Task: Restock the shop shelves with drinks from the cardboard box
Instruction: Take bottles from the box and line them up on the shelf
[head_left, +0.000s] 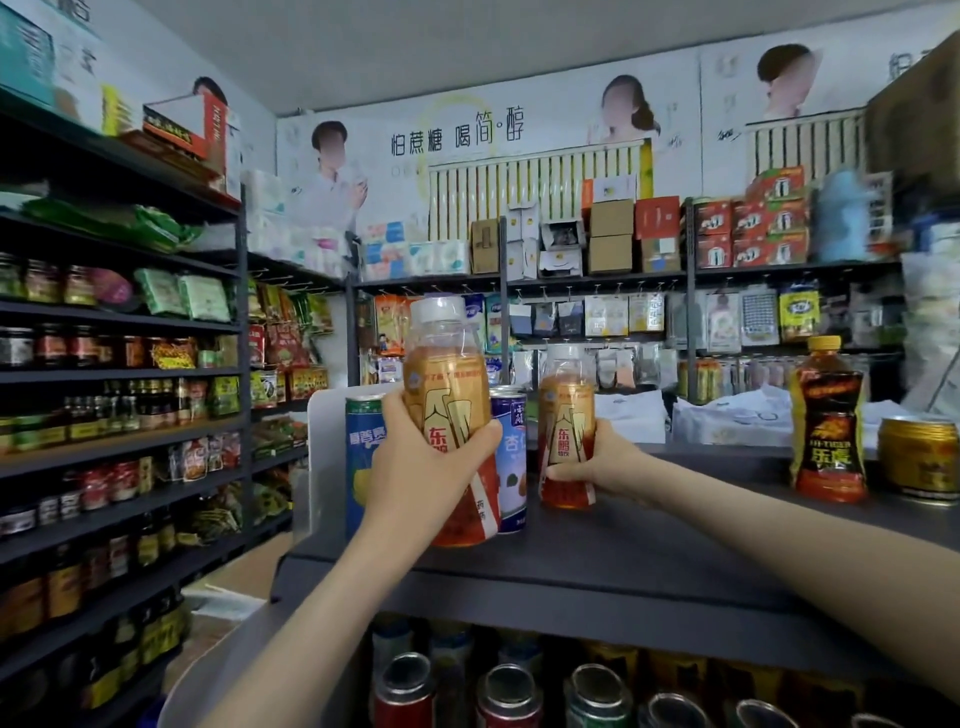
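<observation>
Holding one orange bottle (451, 415) in your left hand (423, 467) above the top shelf (649, 551) and another (566, 431) in your right hand (605, 465) standing on it, you risk toppling the blue cans (511, 457) just behind.

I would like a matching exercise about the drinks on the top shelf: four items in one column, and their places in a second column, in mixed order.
Items:
1. orange bottle in the left hand
2. orange bottle in the right hand
3. black-labelled bottle
4. gold can

Places:
A. at the far right edge
B. standing on the shelf, held low
C. lifted, before two cans
D. just left of the gold can

Pairs: 1-C, 2-B, 3-D, 4-A
</observation>
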